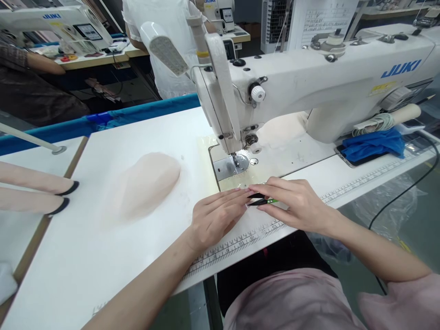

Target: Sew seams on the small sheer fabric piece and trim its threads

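My left hand [218, 213] lies low at the table's front edge, its fingers pressed together. Its fingertips meet those of my right hand [295, 204] just in front of the needle plate [228, 168]. Black-and-green thread snips [264, 201] are in my right hand, their dark pointed blades directed left. Whatever is pinched at the left fingertips is mostly hidden. The white JUKI sewing machine [292, 75] stands right behind both hands. To the left, a thin beige fabric piece [151, 183] rests on the white table [113, 270].
Two beige strips [34, 188] with black ends lie at far left. A printed ruler [237, 245] follows the front edge. Blue cloth [374, 145] covers part of a dark phone-like object at right, near a cord-wrapped roll [388, 120]. Two people sit or stand beyond.
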`<move>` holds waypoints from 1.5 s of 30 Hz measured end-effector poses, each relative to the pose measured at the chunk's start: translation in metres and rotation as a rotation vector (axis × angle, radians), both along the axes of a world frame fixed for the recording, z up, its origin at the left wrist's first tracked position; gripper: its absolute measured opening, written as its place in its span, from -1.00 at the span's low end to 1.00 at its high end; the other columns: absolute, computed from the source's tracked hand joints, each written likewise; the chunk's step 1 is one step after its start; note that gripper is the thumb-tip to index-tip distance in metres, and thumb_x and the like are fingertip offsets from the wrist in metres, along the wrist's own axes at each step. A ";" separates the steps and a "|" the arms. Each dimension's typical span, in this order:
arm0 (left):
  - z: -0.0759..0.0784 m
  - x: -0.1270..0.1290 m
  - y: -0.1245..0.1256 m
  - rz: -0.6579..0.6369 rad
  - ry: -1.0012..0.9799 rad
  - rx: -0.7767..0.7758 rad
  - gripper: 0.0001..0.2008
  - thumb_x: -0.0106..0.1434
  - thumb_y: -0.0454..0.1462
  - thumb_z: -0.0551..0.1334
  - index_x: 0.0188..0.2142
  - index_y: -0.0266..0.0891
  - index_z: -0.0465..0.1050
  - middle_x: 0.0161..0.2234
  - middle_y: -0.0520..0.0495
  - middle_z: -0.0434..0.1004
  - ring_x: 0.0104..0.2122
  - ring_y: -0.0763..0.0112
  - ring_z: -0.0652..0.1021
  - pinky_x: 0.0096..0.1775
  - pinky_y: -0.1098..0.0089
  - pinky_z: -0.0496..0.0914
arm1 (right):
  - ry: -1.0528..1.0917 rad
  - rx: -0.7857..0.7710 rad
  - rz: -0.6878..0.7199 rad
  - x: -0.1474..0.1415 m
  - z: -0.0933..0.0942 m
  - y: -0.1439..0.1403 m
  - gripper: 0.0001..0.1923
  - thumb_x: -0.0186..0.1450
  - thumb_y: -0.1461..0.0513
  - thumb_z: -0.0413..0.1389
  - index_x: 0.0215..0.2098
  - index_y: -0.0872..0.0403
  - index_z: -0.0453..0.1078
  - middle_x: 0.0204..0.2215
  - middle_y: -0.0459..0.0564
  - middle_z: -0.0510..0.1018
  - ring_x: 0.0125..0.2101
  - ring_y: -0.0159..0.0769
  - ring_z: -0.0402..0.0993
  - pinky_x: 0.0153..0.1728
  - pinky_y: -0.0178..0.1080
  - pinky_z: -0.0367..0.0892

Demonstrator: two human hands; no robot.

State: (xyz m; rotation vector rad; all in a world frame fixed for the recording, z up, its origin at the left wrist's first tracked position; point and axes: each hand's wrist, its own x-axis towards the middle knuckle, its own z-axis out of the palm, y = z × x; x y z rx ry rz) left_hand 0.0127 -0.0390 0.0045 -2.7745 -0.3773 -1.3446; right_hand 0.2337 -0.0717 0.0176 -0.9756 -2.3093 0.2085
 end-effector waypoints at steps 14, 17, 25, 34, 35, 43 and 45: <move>-0.001 0.000 0.000 -0.010 -0.014 -0.008 -0.81 0.22 -0.51 0.20 -0.21 -0.30 0.32 -0.19 -0.22 0.63 -0.11 0.28 0.60 -0.10 0.31 0.57 | -0.006 0.013 -0.002 0.000 0.000 0.000 -0.63 0.40 0.16 0.00 0.12 0.14 0.31 -0.25 0.00 0.52 -0.39 -0.42 0.43 -0.44 -0.35 0.29; -0.001 0.000 0.000 -0.001 -0.017 -0.015 -0.83 0.23 -0.50 0.20 -0.23 -0.26 0.33 -0.19 -0.17 0.64 -0.13 0.28 0.61 -0.10 0.31 0.58 | -0.014 0.018 -0.006 0.001 0.000 0.000 -0.63 0.41 0.15 0.00 0.12 0.12 0.30 -0.24 0.00 0.51 -0.39 -0.42 0.44 -0.44 -0.35 0.29; -0.001 0.001 0.000 0.010 -0.006 -0.002 -0.83 0.24 -0.49 0.20 -0.22 -0.26 0.33 -0.20 -0.17 0.64 -0.13 0.30 0.61 -0.09 0.33 0.57 | 0.014 0.009 0.007 0.000 0.000 0.000 -0.62 0.41 0.16 0.00 0.13 0.14 0.29 -0.25 0.01 0.52 -0.37 -0.40 0.44 -0.47 -0.36 0.27; -0.002 0.002 0.000 0.004 -0.023 0.012 -0.85 0.24 -0.49 0.20 -0.24 -0.28 0.33 -0.22 -0.18 0.65 -0.13 0.29 0.61 -0.11 0.32 0.57 | -0.061 0.060 -0.010 -0.001 0.000 -0.002 -0.62 0.44 0.17 -0.06 0.17 0.14 0.25 -0.30 -0.01 0.51 -0.41 -0.43 0.41 -0.47 -0.36 0.26; -0.002 0.002 0.000 0.003 -0.024 0.011 -0.85 0.23 -0.49 0.21 -0.24 -0.28 0.33 -0.22 -0.19 0.64 -0.13 0.28 0.61 -0.11 0.32 0.57 | -0.064 0.071 -0.008 -0.001 -0.001 -0.002 -0.61 0.44 0.17 -0.06 0.18 0.14 0.24 -0.32 -0.02 0.51 -0.43 -0.44 0.40 -0.48 -0.37 0.25; -0.001 0.001 -0.001 0.018 -0.015 0.007 -0.83 0.23 -0.50 0.20 -0.24 -0.27 0.32 -0.18 -0.20 0.63 -0.13 0.29 0.61 -0.10 0.32 0.57 | -0.041 0.095 -0.002 -0.002 -0.002 -0.002 -0.66 0.42 0.22 -0.03 0.13 0.12 0.30 -0.35 -0.06 0.51 -0.45 -0.45 0.39 -0.47 -0.37 0.25; -0.001 0.001 -0.001 0.024 -0.014 0.002 -0.84 0.24 -0.49 0.19 -0.23 -0.25 0.31 -0.18 -0.17 0.63 -0.14 0.31 0.61 -0.10 0.32 0.57 | -0.034 0.090 -0.002 -0.002 -0.002 -0.002 -0.67 0.42 0.22 -0.03 0.13 0.10 0.31 -0.37 -0.07 0.51 -0.45 -0.45 0.39 -0.47 -0.38 0.24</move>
